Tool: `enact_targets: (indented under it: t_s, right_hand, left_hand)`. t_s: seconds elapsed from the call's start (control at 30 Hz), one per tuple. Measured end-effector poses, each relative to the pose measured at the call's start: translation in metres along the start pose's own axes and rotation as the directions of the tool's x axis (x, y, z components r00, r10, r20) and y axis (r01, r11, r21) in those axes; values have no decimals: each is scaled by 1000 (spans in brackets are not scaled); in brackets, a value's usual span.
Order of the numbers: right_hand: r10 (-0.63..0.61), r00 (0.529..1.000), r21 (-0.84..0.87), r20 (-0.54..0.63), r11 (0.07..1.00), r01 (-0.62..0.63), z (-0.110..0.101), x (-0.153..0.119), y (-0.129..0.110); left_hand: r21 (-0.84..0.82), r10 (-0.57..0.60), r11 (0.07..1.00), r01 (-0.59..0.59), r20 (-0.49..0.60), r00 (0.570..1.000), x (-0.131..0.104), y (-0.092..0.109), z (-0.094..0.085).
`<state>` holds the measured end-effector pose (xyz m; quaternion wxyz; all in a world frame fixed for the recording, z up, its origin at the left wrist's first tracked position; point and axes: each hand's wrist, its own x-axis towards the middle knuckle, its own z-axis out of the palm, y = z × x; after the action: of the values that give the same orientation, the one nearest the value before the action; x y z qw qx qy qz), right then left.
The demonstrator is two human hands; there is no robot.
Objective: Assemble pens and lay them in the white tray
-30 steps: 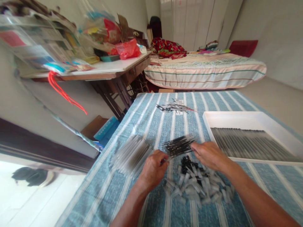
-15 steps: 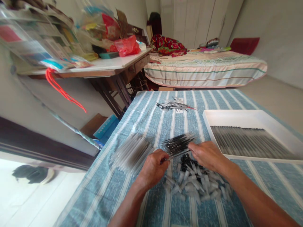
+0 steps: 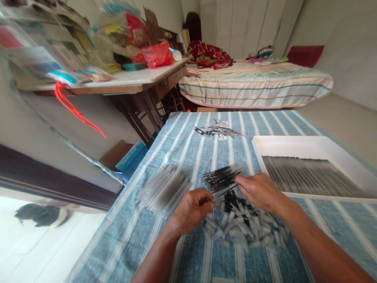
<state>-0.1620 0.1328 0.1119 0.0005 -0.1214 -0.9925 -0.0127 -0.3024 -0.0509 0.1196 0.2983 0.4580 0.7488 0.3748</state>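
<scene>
Head view gives me both hands working low over a blue-and-white striped cloth. From where I sit, the right hand has thumb and fingers drawn together in a narrow pinch on a thin dark rod, which points left from the fingertips, just above the black caps of a loose pile. I see the left hand curled, thumb and forefinger close together near the rod's free end; I cannot tell whether anything sits between them.

Just beyond lies a bundle of slim rods, near-black and glinting, paler toward their right ends, slanted side by side with uneven tips. Left of it I have a sheaf of pale, cloudy tubes, blurred at the edges. The pile of caps, mostly frosted with some black, spreads between the forearms. To the right, a white tray holds a neat row of greyish, dark-ended sticks.
</scene>
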Motion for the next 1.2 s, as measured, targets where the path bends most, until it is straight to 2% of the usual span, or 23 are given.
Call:
enact_targets:
  t_s: [0.13, 0.2, 0.3, 0.37, 0.43, 0.5, 0.57, 0.67, 0.73, 0.83, 0.97, 1.1, 1.17, 1.2]
  right_hand:
    - [-39, 999, -5, -28, 999, 38, -5, -2, -7]
    - [-70, 995, 7, -67, 997, 71, -6, -3, -13]
    - [-150, 967, 82, -207, 982, 170, -9, -7, -21]
    - [-181, 920, 146, -346, 959, 243, -11, -10, -24]
    - [-148, 874, 210, -462, 940, 270, -13, -13, -23]
    - [-62, 870, 294, -490, 927, 232, -14, -14, -19]
    - [27, 915, 375, -403, 916, 139, -11, -11, -13]
    - [83, 983, 374, -162, 927, -16, -1, -1, -8]
    - [85, 996, 318, -24, 945, -74, 7, 5, -8]
    - [86, 991, 258, 104, 960, -110, 16, 11, -11]
    - [88, 982, 247, 168, 961, -128, 19, 11, -12]
    - [94, 990, 405, 103, 905, -128, 19, 10, -8]
    - [111, 991, 621, 69, 773, -130, 18, 9, -7]
    - [119, 991, 747, 68, 652, -130, 16, 8, -8]
  left_hand:
    - [28, -21, 999, 22, -41, 999, 0, 3, 1]
    - [-28, -36, 999, 35, -31, 999, 0, 4, 2]
    - [-132, -76, 989, 71, -31, 997, 0, 5, 5]
    - [-221, -102, 971, 92, -33, 994, -1, 6, 6]
    - [-360, -118, 928, 95, -43, 992, -1, 7, 8]
    - [-513, -124, 856, 65, -82, 989, -2, 8, 8]
    - [-619, -122, 785, 12, -136, 983, -2, 9, 8]
    - [-689, -110, 723, -47, -183, 977, -2, 11, 8]
    - [-705, -110, 707, -59, -192, 975, -2, 11, 8]
    - [-708, -119, 704, -50, -188, 975, -1, 11, 10]
    - [-697, -137, 717, -3, -145, 980, -2, 10, 12]
    - [-668, -140, 743, 37, -101, 985, -2, 10, 12]
    - [-648, -138, 760, 53, -81, 987, -2, 10, 12]
    - [-637, -137, 769, 63, -69, 988, -1, 10, 12]
